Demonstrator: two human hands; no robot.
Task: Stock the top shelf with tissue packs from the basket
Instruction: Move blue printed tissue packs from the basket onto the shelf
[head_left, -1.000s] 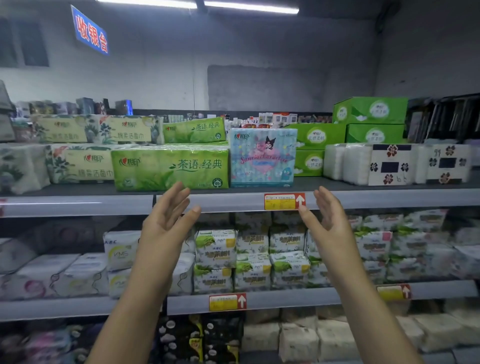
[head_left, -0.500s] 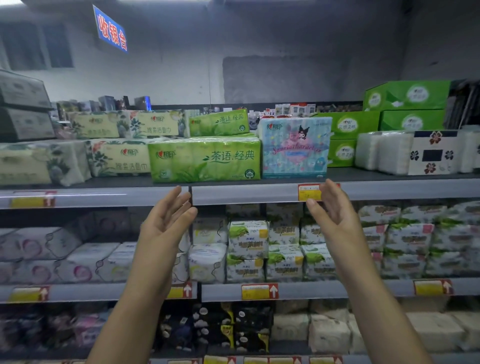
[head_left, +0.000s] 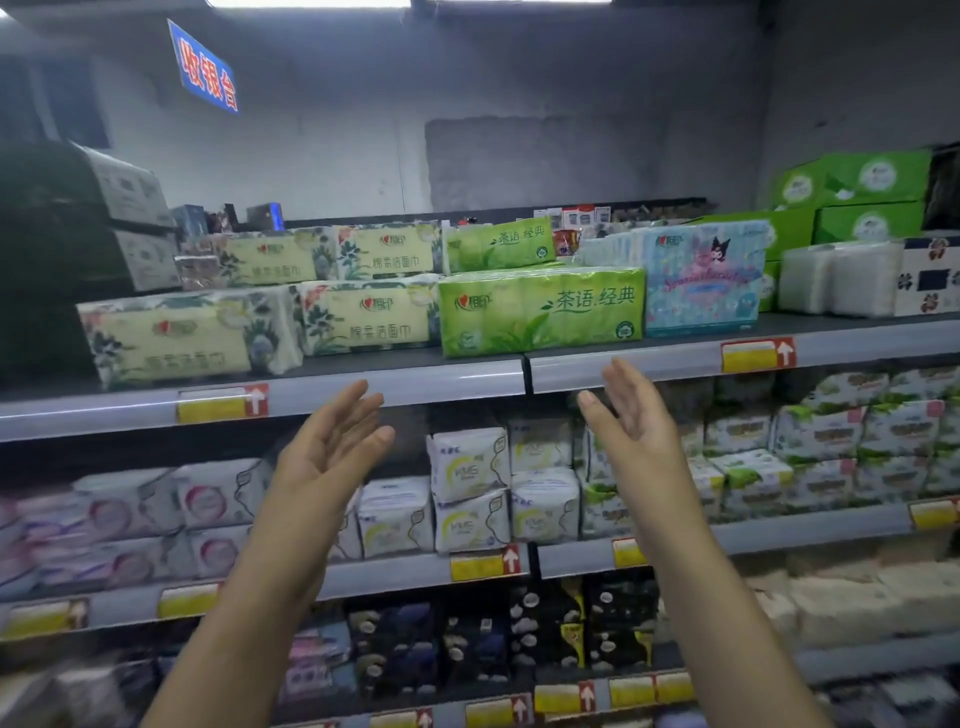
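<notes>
**Fingers bare and loose, shelf well filled, basket out of sight**

Fingers (head_left: 358, 408) of both hands are straight and slightly spread, pinching nothing. The palms face each other, as though sized to a pack.

Widest of all, the top shelf (head_left: 457, 379) runs across the whole view and carries a near-unbroken front row. From the left come a floral pack (head_left: 171, 338) and a second floral pack (head_left: 363, 317) touching it. Next is a green tissue pack (head_left: 540, 312) right at the lip, with a blue cartoon pack (head_left: 706, 280) beside it, then white packs (head_left: 841, 278). More floral and green packs sit behind, a tier higher.

Judging from that, most of the stocking looks done. The only bare board I can make out is the strip in front of the floral packs, and the far left end is too dim to read.

Smallest in frame, the left hand (head_left: 327, 452) and the right hand (head_left: 639, 431) hang just below the shelf lip. They are apart from it and from every pack, roughly under the green one, so no pack is in transit.

The basket is not in view, and how many packs are left cannot be told. The next step, I judge, is a reach down to it.
</notes>
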